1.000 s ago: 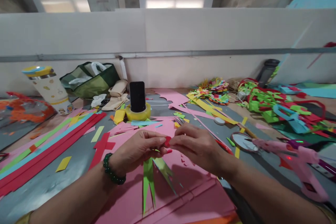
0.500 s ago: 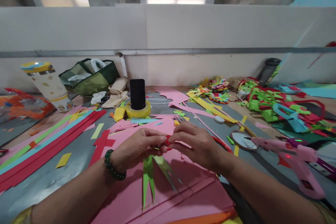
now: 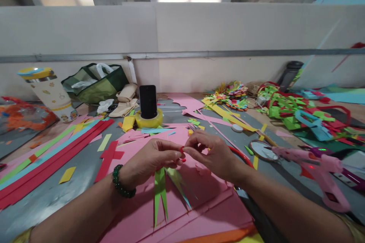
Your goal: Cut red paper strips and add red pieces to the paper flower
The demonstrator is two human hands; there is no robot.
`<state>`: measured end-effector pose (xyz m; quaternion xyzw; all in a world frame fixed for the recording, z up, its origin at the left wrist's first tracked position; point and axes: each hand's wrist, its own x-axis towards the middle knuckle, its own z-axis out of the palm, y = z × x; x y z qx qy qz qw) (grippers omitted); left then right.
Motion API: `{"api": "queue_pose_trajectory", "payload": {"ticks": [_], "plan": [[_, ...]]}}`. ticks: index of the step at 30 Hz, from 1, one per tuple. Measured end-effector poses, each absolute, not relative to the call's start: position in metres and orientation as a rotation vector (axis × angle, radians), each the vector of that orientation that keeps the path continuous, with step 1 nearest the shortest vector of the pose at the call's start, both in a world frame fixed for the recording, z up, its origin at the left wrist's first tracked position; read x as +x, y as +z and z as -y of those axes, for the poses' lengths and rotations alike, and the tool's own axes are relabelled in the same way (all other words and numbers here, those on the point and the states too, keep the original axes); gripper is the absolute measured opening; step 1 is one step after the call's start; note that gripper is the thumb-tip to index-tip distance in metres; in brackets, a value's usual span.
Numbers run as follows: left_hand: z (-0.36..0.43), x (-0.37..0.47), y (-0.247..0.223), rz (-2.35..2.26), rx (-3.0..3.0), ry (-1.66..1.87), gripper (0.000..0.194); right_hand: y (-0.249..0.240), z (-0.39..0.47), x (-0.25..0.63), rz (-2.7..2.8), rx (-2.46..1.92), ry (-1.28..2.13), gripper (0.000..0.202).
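Note:
Between my fingertips sits a small red paper piece (image 3: pixel 183 149), curled and partly hidden. My left hand (image 3: pixel 159 153) pinches it from the left, and green paper strips (image 3: pixel 160 193) with pointed, forked ends hang below that hand. A paler strip (image 3: pixel 177 182) slants down beside them. My right hand (image 3: pixel 209 153) has thumb and forefinger closed on the red piece's right side. Both hands are held above a stack of pink paper sheets (image 3: pixel 205 212). Whether the green strips join the red piece is hidden by my fingers.
A pink hot glue gun (image 3: pixel 316 167) lies at the right, near a round dish (image 3: pixel 264 150). A phone (image 3: pixel 148 101) stands in a yellow tape roll (image 3: pixel 149 119). Long red strips (image 3: pixel 57 155) lie left. A tumbler (image 3: pixel 51 93) and a green bag (image 3: pixel 97 83) stand behind.
My right fingers have shifted and bunched slightly, so more of the red piece's curl shows. My left hand keeps its pinch. The whole view has moved a little.

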<state>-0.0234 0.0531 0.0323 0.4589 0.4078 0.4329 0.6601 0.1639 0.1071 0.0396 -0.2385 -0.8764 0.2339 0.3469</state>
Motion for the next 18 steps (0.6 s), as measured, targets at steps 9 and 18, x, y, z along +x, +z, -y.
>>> {"api": "queue_pose_trajectory", "payload": {"ticks": [9,18], "plan": [[-0.0545,-0.0241,0.0310,-0.899,1.024,1.007,0.021,0.0368,-0.1083,0.1655,2.273,-0.546,0.557,0.012],[-0.0565,-0.0246,0.0299,-0.926,1.073,1.014,0.022,0.0329,-0.1102,0.1668,2.287,-0.430,0.526,0.008]]}}
